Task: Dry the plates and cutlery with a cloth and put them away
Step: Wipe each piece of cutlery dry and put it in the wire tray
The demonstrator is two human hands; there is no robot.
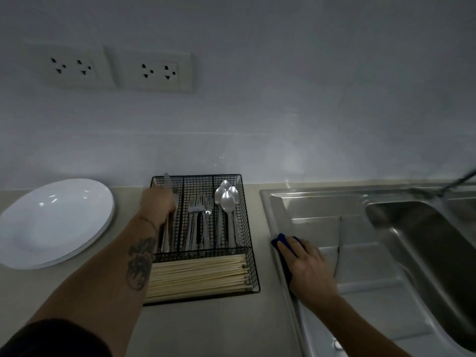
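A black wire cutlery basket (pixel 253 243) stands on the counter against the wall. My left hand (pixel 157 203) reaches into its left compartment and grips a table knife (pixel 167 182), whose blade points at the wall. Forks (pixel 199 210) fill the middle compartment, spoons (pixel 226 199) the right one, and wooden chopsticks (pixel 198 275) lie across the front. A stack of white plates (pixel 54 222) sits left of the basket. My right hand (pixel 307 266) rests on a blue cloth (pixel 282 243) at the left rim of the sink drainboard.
The steel sink (pixel 386 253) takes up the right side, with its basin (pixel 432 243) at far right and a tap (pixel 458 181) above it. Two wall sockets (pixel 113 69) sit on the white wall. Beige counter (pixel 206 331) runs along the front.
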